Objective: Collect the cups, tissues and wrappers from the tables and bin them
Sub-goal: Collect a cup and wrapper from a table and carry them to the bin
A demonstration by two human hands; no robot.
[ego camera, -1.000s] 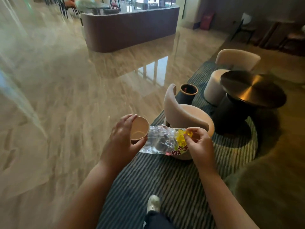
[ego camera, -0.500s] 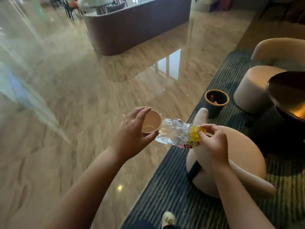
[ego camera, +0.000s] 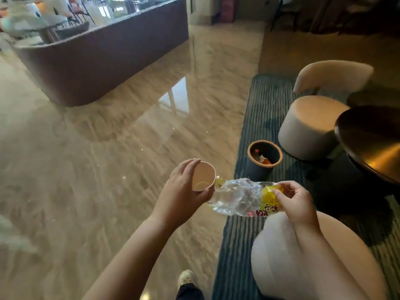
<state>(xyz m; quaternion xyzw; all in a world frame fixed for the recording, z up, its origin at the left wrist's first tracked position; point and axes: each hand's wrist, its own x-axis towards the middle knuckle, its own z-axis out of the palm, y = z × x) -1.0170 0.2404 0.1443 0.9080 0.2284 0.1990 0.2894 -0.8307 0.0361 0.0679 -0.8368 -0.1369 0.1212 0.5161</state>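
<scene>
The left hand (ego camera: 181, 191) is gripping a pale paper cup (ego camera: 203, 177); the right hand (ego camera: 296, 202) is pinching a crinkled clear-and-yellow plastic wrapper (ego camera: 240, 197) stretching crosswise between them. The dark, tan-rimmed round bin (ego camera: 265, 156) is standing ahead, nearer the right.

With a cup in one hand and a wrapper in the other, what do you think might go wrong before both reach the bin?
1. The left hand holds the paper cup tipped sideways; any dregs could drip onto the glossy floor.
2. The right hand pinches the wrapper by one end only, so it may slip or miss the small bin.
3. The pale chair sits close beside the right arm; a bump is possible.
</scene>
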